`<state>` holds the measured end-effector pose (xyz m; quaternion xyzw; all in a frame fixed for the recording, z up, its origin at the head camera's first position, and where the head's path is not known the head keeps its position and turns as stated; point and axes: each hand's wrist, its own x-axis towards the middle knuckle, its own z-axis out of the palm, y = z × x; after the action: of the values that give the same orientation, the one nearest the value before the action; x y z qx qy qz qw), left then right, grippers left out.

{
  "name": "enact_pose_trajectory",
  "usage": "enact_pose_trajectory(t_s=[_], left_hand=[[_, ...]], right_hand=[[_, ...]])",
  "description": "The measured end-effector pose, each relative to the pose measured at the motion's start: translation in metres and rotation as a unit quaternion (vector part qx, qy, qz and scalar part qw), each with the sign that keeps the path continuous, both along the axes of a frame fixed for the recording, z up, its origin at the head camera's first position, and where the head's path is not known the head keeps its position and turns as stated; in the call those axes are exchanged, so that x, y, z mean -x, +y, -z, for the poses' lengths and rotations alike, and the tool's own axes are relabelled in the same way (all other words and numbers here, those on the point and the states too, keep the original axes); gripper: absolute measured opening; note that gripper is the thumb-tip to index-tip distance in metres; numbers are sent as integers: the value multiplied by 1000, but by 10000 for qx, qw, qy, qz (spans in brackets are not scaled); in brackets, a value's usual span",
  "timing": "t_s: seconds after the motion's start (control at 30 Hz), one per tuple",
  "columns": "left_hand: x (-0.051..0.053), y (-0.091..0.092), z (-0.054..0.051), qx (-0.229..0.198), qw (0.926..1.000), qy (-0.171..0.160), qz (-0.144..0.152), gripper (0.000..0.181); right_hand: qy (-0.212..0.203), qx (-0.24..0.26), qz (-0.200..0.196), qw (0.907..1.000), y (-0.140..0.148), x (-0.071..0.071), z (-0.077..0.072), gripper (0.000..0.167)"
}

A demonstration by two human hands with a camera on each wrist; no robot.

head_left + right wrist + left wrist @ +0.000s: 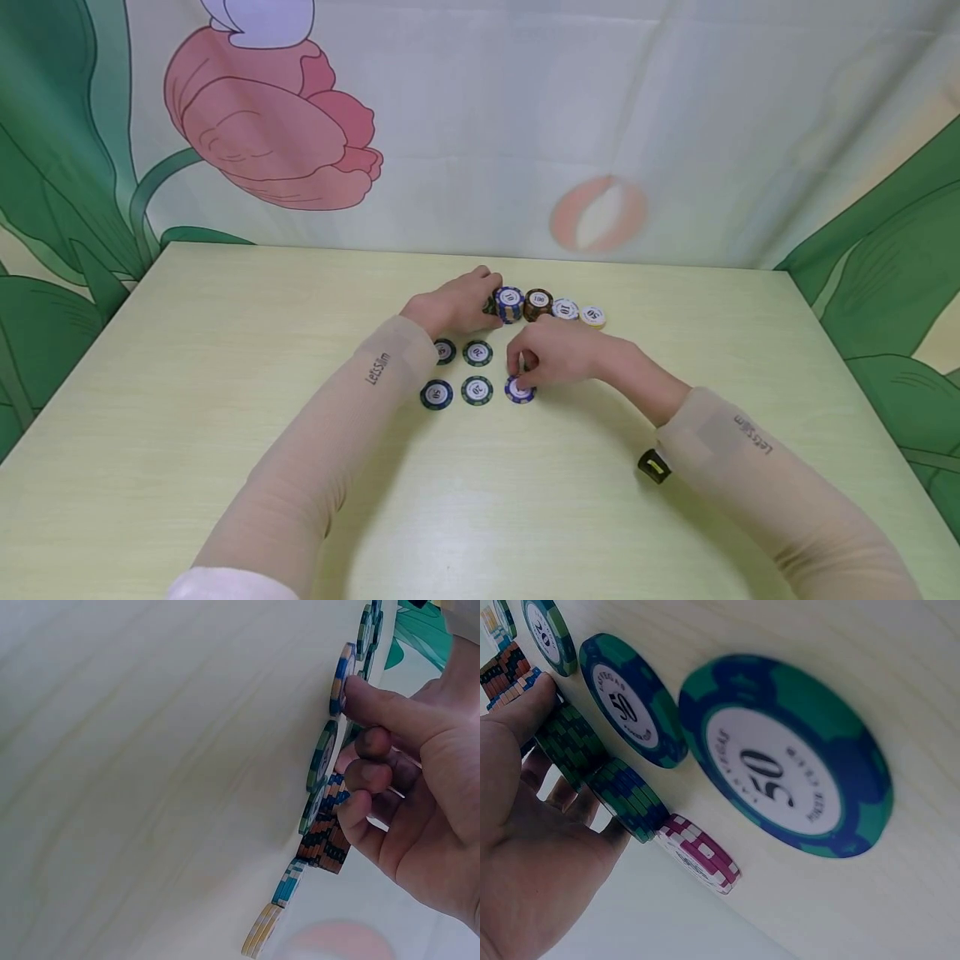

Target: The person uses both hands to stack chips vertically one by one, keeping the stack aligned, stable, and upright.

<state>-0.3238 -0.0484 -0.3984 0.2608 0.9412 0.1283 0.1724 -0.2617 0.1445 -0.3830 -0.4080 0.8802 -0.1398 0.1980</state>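
My left hand [457, 304] is at the back row, thumb and fingers around the left side of the blue chip stack [510, 306]. In the left wrist view its thumb lies against that stack, with fingers behind the green stack [571, 746]. Nearer me, my right hand [558, 350] has its thumb on a single blue chip [516, 392] lying flat; the right wrist view shows the other fingers curled beside the chip [342, 681]. To its left lie two green chips [477, 391] and two blue-green chips [437, 395], in two short rows.
Right of the blue stack stand a dark brown stack [537, 304], a white-blue stack [566, 309] and a low yellow stack [592, 316]. A blue-green stack [630, 799] and a magenta stack [700, 853] show in the left wrist view. A patterned curtain [465, 125] hangs behind the table.
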Motion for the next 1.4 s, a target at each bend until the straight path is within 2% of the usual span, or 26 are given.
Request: enact_pose_trajectory(t_s=[0.3, 0.47, 0.6, 1.0, 1.27, 1.4], left_hand=[[0, 0, 1, 9, 10000, 38, -9, 58], [0, -1, 1, -15, 10000, 19, -16, 59], [-1, -1, 0, -54, 10000, -6, -56, 59], [-1, -1, -1, -29, 10000, -28, -43, 62], [-1, -1, -1, -56, 10000, -39, -38, 60], [-1, -1, -1, -23, 10000, -51, -53, 63]], right_hand=[[174, -67, 163, 9997, -5, -2, 1, 15], [280, -158, 483, 9983, -3, -4, 0, 33], [470, -330, 556, 9968, -2, -5, -1, 42], [604, -663, 463, 9949, -6, -9, 1, 31], [624, -682, 503, 9945, -6, -9, 0, 39], [721, -661, 487, 9940, -6, -8, 2, 37]])
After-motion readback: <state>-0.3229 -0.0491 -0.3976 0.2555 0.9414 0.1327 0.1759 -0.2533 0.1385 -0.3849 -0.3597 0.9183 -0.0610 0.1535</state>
